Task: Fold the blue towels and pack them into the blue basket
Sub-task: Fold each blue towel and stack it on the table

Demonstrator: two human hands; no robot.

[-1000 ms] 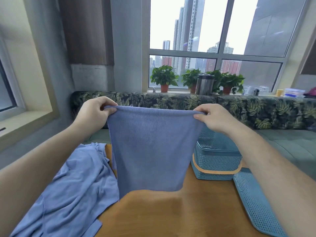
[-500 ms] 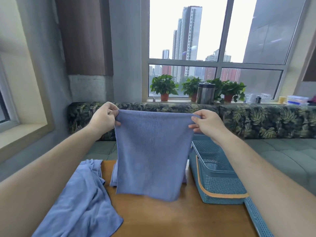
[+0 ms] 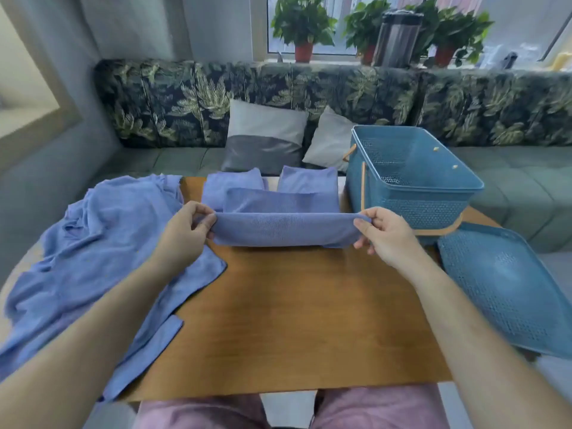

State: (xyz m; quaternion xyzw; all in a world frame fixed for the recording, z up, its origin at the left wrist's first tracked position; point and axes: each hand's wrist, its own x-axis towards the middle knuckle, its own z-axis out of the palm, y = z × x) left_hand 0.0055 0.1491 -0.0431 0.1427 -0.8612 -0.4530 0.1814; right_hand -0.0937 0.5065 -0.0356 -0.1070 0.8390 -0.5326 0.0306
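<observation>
Item one: blue towel (image 3: 284,229), drawn out as a folded band between both hands over the middle of the table (image 3: 294,320), nearer its far edge. The near fold is lifted and the far part lies flat on the wood.

We record the grip as follows. The left hand (image 3: 182,236) pinches the towel's left end between thumb and fingers, and the right hand (image 3: 387,239) pinches the right end the same way.

Just behind it, along the far edge, we count two more, side by side: the left folded towel (image 3: 232,184) and the right folded towel (image 3: 309,180).

A heap of unfolded towels (image 3: 102,243) covers the table's left edge and hangs over it.

The blue basket (image 3: 427,209) stands upright at the far right corner, just beside the right hand, with its tan handle lowered. Its perforated lid (image 3: 510,289) lies flat along the right edge, near the basket.

Beyond the table we list a leaf-patterned sofa (image 3: 185,100) with two cushions (image 3: 263,137), then a windowsill with potted plants (image 3: 303,23) and a metal canister (image 3: 397,38). At the near edge — pink trousers (image 3: 201,413).
</observation>
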